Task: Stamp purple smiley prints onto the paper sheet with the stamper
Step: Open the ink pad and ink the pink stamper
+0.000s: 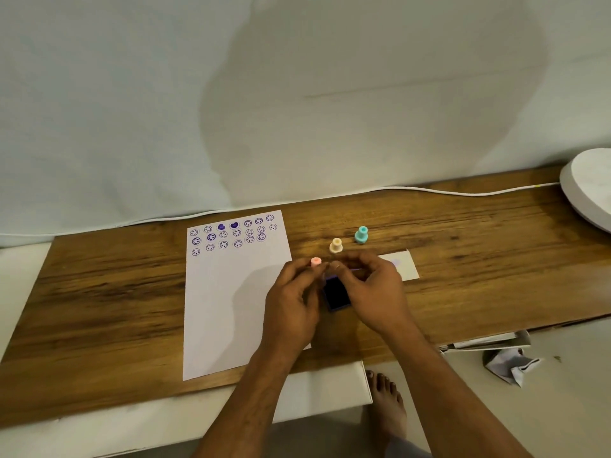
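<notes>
A white paper sheet [228,292] lies on the wooden board, its top rows filled with several purple smiley prints and two solid hearts [228,225]. My left hand [291,299] rests over the sheet's right edge with a small pink stamper [315,262] pinched in its fingertips. Just to the right, a dark purple ink pad [336,294] sits between both hands. My right hand [373,285] curls around the pad's far end; its fingers hide what they touch.
A cream stamper [336,245] and a teal stamper [361,235] stand behind my hands. A white card strip [405,266] lies under my right hand. A white cable [429,190] runs along the wall, a white round object [591,190] at far right, crumpled paper [509,363] on the floor.
</notes>
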The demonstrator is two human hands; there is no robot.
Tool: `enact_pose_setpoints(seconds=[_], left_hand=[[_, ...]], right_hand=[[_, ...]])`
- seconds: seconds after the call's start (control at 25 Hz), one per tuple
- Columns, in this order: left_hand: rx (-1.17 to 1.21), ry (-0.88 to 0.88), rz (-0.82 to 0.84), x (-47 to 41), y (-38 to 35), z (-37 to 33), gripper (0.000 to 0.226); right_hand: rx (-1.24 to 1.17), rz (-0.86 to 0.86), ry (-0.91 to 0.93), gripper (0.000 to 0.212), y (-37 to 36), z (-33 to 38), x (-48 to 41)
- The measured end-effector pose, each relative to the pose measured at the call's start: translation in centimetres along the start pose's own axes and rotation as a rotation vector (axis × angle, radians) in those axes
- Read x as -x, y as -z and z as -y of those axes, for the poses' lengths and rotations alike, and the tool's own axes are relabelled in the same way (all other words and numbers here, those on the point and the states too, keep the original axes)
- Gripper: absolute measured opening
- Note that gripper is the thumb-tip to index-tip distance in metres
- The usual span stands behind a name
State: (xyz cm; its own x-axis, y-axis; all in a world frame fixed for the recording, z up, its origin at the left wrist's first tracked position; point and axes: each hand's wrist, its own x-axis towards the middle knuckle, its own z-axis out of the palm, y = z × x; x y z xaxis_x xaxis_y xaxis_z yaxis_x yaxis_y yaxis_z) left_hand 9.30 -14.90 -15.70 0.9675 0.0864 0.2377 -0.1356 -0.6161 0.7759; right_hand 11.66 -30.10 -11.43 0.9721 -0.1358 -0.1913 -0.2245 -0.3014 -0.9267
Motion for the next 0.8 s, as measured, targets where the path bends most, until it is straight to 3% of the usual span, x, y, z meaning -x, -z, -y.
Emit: enact_pose_setpoints(seconds=[0.16,0.32,0.52,0.8], left_hand=[[0.053,-0.024,0.074,0.3,0.9,-0.6,0.040],[0.068,0.090,0.185,0.2,2.4,-0.9,0.054],[0.363,0.298,0.042,0.2,2.7,-0.3,0.042],[0.476,0.368,0.033,0.0,2.8,-0.2,0.029]], right_hand=[[-0.108,0.107,-0.044,0.025,-0.5,0.1,0.4],[-0.170,0.177,-0.101,0.016,-0.5,-0.4,0.2],[-0.213,0.072,-0.146,0.010,-1.5,-0.7,0.0],[-0.294,0.070,-0.130,0.015,-2.1,-0.7,0.4]])
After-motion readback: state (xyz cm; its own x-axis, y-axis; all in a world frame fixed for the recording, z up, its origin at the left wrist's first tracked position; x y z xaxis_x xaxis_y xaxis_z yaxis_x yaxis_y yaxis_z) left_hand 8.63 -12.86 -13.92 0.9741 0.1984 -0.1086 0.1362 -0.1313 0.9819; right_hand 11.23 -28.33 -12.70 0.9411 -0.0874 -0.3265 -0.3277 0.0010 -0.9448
